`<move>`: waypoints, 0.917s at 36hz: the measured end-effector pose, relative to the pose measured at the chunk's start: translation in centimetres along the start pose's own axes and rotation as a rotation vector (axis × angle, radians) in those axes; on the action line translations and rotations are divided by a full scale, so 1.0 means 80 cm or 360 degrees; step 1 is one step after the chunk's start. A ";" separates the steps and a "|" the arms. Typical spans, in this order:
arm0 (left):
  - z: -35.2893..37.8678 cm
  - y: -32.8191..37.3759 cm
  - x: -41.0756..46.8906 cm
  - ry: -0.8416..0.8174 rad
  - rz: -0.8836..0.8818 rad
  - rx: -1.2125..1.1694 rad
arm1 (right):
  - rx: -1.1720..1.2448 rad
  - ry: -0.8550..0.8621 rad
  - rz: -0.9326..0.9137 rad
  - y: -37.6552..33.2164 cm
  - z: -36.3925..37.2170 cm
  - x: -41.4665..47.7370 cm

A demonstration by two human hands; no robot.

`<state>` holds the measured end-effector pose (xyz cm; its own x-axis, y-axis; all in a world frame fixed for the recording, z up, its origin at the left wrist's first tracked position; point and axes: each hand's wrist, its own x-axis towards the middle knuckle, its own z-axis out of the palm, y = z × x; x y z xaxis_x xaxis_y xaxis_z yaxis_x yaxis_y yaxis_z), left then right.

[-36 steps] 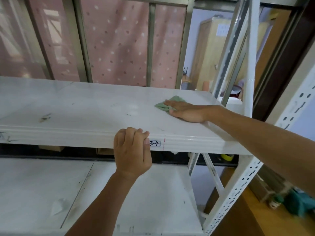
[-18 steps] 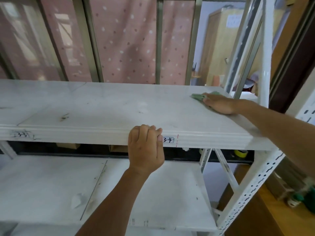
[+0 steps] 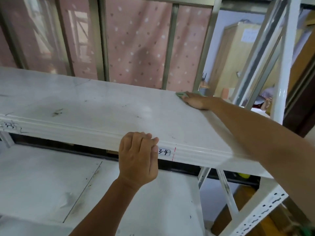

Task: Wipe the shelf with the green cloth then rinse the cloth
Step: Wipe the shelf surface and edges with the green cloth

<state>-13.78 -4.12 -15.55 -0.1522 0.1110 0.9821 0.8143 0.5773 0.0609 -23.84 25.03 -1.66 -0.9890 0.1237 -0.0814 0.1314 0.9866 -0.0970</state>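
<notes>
Green cloth point(image 3: 181, 94): one — far right corner of the upper shelf point(image 3: 105, 106), mostly hidden under the palm.
Right hand point(image 3: 196, 101): flat, fingers extended, pressing the cloth down.
Left hand point(image 3: 138, 157): fingers curled over the shelf's near edge, beside the "3-4" label point(image 3: 164, 152).
Shelves: two — the lower shelf point(image 3: 42, 181) bare.

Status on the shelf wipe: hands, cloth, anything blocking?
Left hand gripping the white metal shelf's front edge. Right hand pressing the green cloth flat at the far right back corner. Dark smudges remain left; nothing blocking.
</notes>
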 end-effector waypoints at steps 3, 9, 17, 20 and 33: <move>-0.003 0.001 -0.001 0.0008 -0.0002 0.0003 | 0.0008 -0.0044 -0.0204 -0.030 0.002 -0.031; -0.007 0.005 0.002 -0.0059 -0.0041 0.0034 | 0.0053 -0.0169 -0.0508 -0.068 0.026 -0.091; -0.018 0.013 0.008 -0.0134 -0.0067 0.0020 | 0.0040 -0.0206 -0.0650 -0.094 0.036 -0.170; -0.021 0.011 0.008 -0.0180 -0.0072 -0.0006 | 0.0159 -0.0202 -0.0545 -0.081 0.018 -0.189; -0.029 0.013 0.007 -0.0294 -0.0202 -0.0080 | 0.0136 0.0173 0.0478 0.034 0.012 -0.238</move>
<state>-11.71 -5.31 -14.51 -0.3513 0.1890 0.9170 0.8083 0.5554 0.1952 -4.62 25.23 -1.30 -0.9061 0.4229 -0.0134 0.4189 0.8923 -0.1683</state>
